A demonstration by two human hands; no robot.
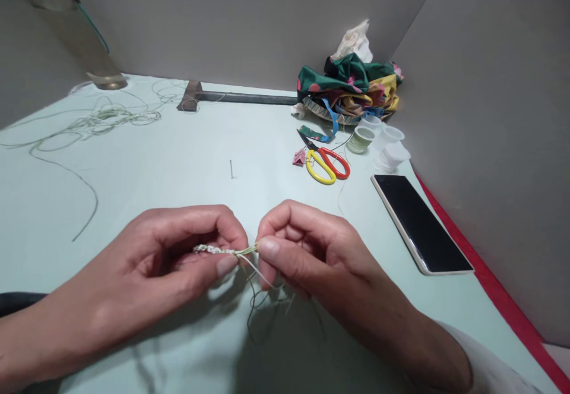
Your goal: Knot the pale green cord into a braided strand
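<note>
Between thumb and forefinger, my left hand (187, 257) pinches a short braided cord (214, 249) of white and green thread. The finished braid runs back into the palm, where its far end is partly hidden. My right hand (303, 245) is closed just to the right, pinching the green strands (250, 250) that come out of the braid. A white strand slants down from the left fingertips toward the right fingers. Below both hands, loose thread ends (256, 302) hang in tangled loops over the table.
Yellow-and-red scissors (327, 165), thread spools (360, 139) and a phone (421, 221) lie to the right. Behind are bundled patterned cloth (356, 88) and a hammer (249, 98). Tangled thread (107, 117) and a bottle (84, 43) are at left. A nail-like pin (231, 169) lies mid-table.
</note>
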